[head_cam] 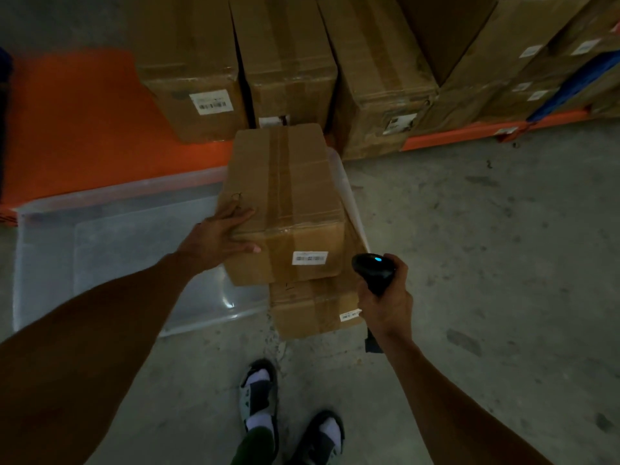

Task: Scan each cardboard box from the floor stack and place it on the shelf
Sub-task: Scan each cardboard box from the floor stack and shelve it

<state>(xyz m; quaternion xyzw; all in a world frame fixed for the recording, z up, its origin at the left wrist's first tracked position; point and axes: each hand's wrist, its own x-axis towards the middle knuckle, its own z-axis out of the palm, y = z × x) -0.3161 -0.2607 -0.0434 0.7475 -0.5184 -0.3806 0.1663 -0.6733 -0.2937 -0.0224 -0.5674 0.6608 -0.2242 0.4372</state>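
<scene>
We see a brown cardboard box (285, 203) sitting on top of another box (312, 310) on the grey floor (486, 246), with its left part hanging over a see-through plastic bin (117, 250). The top box has tape down its middle and a small white label (309, 258) with a barcode on the side facing us. The writing on it is too blurry for us to read. The left hand (221, 239) lies flat on the top box's near left corner, fingers straight and spread a little, thumb against the front side. The right hand (385, 297) has its fingers wrapped tight around a black scanner (374, 271), which shows a little blue light and sits just to the right of the label. The lower box has a white label (350, 315) too, partly hidden by the right hand. Behind the stack, more boxes (288, 62) stand in a row on an orange shelf (84, 129), each with a white barcode sticker we cannot read. Our two feet in sandals (258, 394) and white socks stand near the bottom.
</scene>
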